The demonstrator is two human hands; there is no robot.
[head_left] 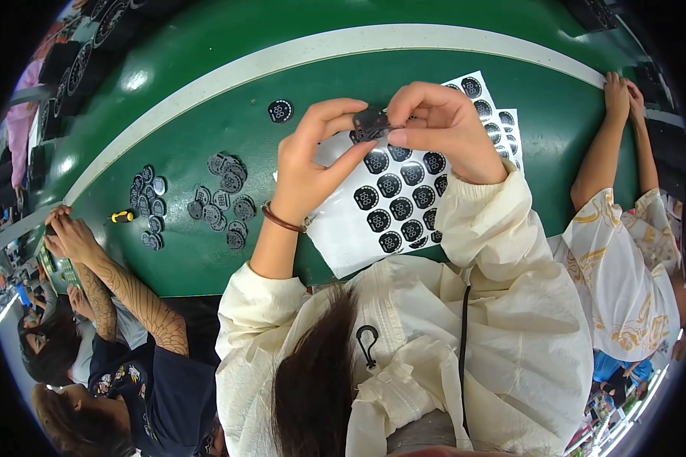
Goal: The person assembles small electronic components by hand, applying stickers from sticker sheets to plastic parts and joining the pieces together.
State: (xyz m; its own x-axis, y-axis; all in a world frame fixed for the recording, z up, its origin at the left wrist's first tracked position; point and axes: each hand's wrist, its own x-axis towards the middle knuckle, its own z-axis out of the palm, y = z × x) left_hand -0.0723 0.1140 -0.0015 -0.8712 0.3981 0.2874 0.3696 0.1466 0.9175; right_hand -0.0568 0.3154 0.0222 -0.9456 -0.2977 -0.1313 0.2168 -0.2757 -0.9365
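Observation:
Between my hands, above the sheets, is a small dark part (370,122), black and slightly see-through at its lower edge. My left hand (312,156) pinches it between thumb and fingers from the left. My right hand (450,129) is closed at its right edge, thumb against fingers; what lies in that pinch is too small to make out. Beneath my hands lies a white sheet of round black stickers (343,247), several rows of them showing. My right forearm covers part of it. A single round black piece (280,111) lies apart, beyond my left hand.
On the left are a pile of grey-black discs (225,202), a group of black round pieces (149,206) and a yellow-and-black screwdriver (122,217). A co-worker's hands (72,236) rest at the left table edge, another person's hands (621,95) at the far right. A white strip (389,36) crosses the green table.

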